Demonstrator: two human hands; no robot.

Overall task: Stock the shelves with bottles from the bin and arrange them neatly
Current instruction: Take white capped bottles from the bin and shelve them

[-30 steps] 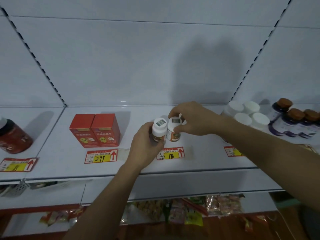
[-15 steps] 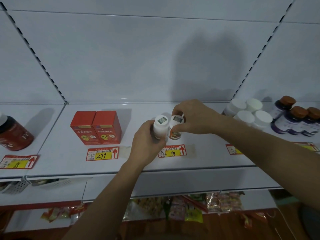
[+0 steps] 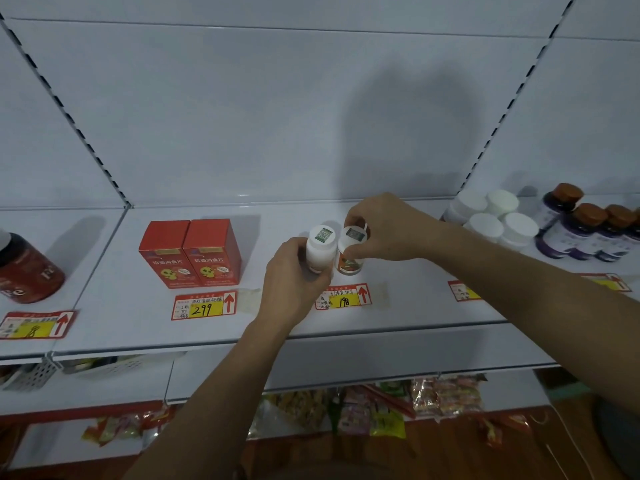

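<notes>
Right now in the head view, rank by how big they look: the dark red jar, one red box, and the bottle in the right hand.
1. Dark red jar, though partly cut off.
2. Red box, close behind.
3. Bottle gripped by the right hand, clearly smallest.

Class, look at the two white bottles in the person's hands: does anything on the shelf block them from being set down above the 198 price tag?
Nothing visible does. The left hand and right hand hold the two bottles side by side, just behind the 198 tag. The red boxes stand well to the left.
</notes>
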